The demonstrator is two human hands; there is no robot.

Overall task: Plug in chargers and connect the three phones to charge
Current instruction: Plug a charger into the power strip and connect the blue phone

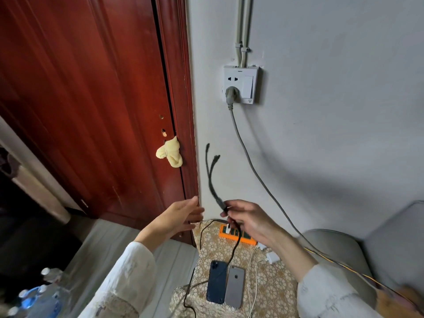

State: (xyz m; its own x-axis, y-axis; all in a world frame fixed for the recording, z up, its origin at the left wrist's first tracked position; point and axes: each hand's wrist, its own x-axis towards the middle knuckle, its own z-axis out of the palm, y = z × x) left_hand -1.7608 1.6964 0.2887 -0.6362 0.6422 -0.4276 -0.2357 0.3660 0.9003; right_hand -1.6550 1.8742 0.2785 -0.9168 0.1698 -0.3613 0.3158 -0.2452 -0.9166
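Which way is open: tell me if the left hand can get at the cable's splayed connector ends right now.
Probably yes. The left hand is open and empty, beside the black cable held up by the right hand; only clear air lies between it and the connector ends.

A glossy, lacquered reddish wood door (91, 111) is catching the light, with a soft yellow cloth (171, 153) hanging at its edge. The wall (321, 111) is showing matt grey paint. The wall socket (241, 84) is looking like smooth white plastic, its grey cord (247, 161) rubbery and dull. The black multi-head cable (212, 177) is appearing braided, perhaps fabric-sheathed, though motion blur is hiding the detail. The power strip (236, 235) is shining as orange plastic. The dark blue phone (216, 282) is gleaming like glass; the grey phone (234, 288) is showing matt metal. The patterned table cover (275, 290) is looking faintly glossy.
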